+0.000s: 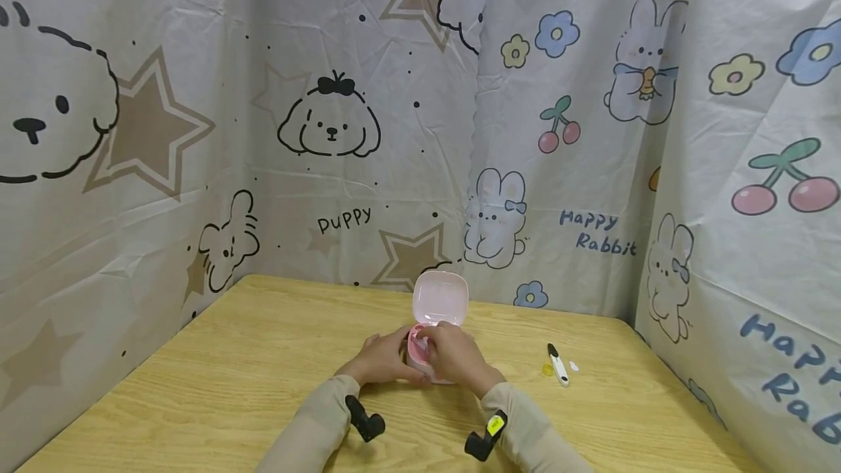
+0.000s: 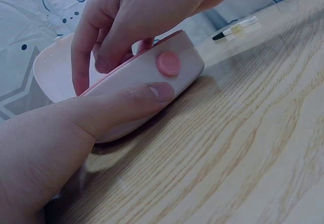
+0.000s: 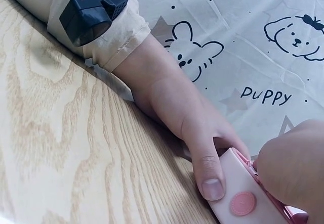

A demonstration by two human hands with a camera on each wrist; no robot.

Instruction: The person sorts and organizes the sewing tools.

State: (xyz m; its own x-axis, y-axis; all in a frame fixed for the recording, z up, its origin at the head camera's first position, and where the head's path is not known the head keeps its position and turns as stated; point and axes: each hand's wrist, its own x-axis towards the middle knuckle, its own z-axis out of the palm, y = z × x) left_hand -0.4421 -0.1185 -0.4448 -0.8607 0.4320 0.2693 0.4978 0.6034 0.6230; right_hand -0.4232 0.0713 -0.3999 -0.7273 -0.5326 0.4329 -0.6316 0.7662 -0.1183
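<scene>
Pale, creased curtains (image 1: 394, 188) printed with cartoon puppies (image 1: 331, 124), rabbits (image 1: 495, 221) and stars (image 1: 158, 130) (the lettering (image 1: 594, 222) includes "Happy Rabbit") hang behind and on both sides of a wood-grain table (image 1: 263, 356).

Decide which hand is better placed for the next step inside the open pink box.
Probably the right hand: its curled fingers dip into the pink box from above, while the left hand holds the box, thumb against its outer wall.
</scene>
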